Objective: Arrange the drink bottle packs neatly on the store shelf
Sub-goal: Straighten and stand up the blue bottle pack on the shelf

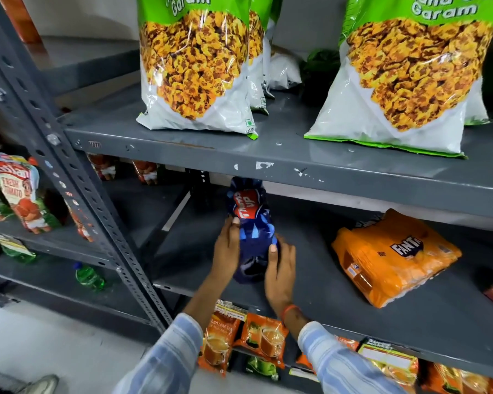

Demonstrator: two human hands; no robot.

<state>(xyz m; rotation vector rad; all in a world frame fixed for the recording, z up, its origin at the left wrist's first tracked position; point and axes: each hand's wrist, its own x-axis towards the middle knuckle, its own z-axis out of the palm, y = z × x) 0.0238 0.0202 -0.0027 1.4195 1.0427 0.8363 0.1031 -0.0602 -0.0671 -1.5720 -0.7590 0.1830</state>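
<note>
A dark blue Thums Up bottle pack [252,223] lies lengthwise on the grey middle shelf [339,302], reaching back under the shelf above. My left hand [227,250] presses its left side and my right hand [279,273] grips its right side near the front end. An orange Fanta bottle pack [393,255] lies flat on the same shelf to the right, apart from both hands.
Large green and white snack bags [197,66] stand on the upper shelf [268,157]. Tea packets [262,339] fill the shelf below. A slotted metal upright [77,172] divides off the left bay with ketchup pouches [15,189] and a green bottle [88,277].
</note>
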